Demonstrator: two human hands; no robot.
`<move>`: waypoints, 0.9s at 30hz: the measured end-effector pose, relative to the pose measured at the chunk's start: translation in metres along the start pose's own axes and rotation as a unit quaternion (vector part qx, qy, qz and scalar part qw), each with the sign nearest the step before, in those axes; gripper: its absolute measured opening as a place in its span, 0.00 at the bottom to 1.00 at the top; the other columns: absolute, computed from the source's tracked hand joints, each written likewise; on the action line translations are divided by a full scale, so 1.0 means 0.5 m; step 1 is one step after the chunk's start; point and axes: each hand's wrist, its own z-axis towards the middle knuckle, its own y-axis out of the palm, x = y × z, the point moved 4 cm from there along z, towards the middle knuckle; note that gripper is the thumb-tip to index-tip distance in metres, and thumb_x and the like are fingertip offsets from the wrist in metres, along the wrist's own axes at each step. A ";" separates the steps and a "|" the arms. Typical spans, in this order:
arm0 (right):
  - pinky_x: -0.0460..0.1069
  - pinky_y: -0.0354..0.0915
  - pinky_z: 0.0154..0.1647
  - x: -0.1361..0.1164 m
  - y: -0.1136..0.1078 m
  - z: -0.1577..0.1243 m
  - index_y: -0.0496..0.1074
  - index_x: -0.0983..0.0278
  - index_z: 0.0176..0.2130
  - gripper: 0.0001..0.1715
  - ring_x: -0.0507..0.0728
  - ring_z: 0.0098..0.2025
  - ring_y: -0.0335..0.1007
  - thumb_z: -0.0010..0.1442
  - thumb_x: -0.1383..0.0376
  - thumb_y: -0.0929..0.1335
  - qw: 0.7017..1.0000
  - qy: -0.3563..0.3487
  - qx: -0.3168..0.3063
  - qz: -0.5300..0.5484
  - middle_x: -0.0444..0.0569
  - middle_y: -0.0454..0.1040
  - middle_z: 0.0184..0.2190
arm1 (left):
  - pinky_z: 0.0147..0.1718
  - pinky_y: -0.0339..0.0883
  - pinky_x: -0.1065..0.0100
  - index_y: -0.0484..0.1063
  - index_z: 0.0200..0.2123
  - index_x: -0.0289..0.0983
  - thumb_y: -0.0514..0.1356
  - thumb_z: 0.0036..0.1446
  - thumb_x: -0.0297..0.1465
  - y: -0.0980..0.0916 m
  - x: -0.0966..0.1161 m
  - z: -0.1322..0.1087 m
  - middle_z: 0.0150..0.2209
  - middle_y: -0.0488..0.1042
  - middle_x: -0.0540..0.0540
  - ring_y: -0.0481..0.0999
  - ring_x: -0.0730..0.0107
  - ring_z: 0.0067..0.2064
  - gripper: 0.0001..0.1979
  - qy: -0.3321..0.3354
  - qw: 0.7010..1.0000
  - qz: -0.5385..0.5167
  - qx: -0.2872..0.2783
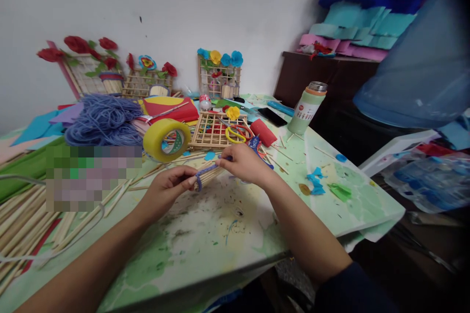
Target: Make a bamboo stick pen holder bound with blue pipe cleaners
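Note:
Between my two hands is a small bundle of thin wooden sticks (210,177) with blue yarn (203,171) along its upper edge and left end. My left hand (172,185) pinches the left end, thumb and fingers closed near the yarn. Over the right part, my right hand (240,162) has its fingers pressed together on the yarn and sticks, partly hiding them. A wooden stick lattice (209,132) with a yellow paper flower (233,113) lies just behind, beside yellow-handled scissors (235,134). A roll of yellow tape (154,141) stands behind my left hand.
Blue yarn (105,120) is heaped at the back left, with loose sticks (25,234) in front. A green bottle (307,110) stands at the right, near a black phone (272,117). Flowered lattices (220,76) lean on the wall. Paper scraps (316,181) lie at the right.

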 end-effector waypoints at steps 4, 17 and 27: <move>0.47 0.47 0.28 0.005 -0.002 0.001 0.72 0.67 0.26 0.16 0.49 0.25 0.56 0.59 0.59 0.65 1.000 0.000 0.020 0.007 0.44 0.68 0.22 | 0.29 0.67 0.71 0.75 0.34 0.38 0.61 0.54 0.37 -0.004 -0.011 -0.002 0.30 0.76 0.47 0.73 0.70 0.30 0.09 0.003 1.000 -0.018 -0.001; 0.45 0.49 0.28 0.027 0.001 0.008 0.71 0.66 0.25 0.15 0.48 0.26 0.57 0.57 0.58 0.68 0.997 0.026 0.052 0.053 0.43 0.68 0.22 | 0.30 0.66 0.71 0.76 0.36 0.37 0.62 0.54 0.35 -0.016 -0.025 -0.003 0.31 0.75 0.49 0.71 0.71 0.31 0.08 0.009 0.998 -0.058 0.016; 0.45 0.55 0.29 0.043 0.023 0.017 0.72 0.67 0.26 0.16 0.48 0.26 0.58 0.54 0.56 0.68 0.963 0.033 0.010 0.268 0.42 0.65 0.22 | 0.29 0.67 0.70 0.77 0.34 0.37 0.65 0.50 0.35 -0.012 -0.024 -0.004 0.31 0.75 0.47 0.71 0.71 0.30 0.09 0.007 0.989 -0.134 0.058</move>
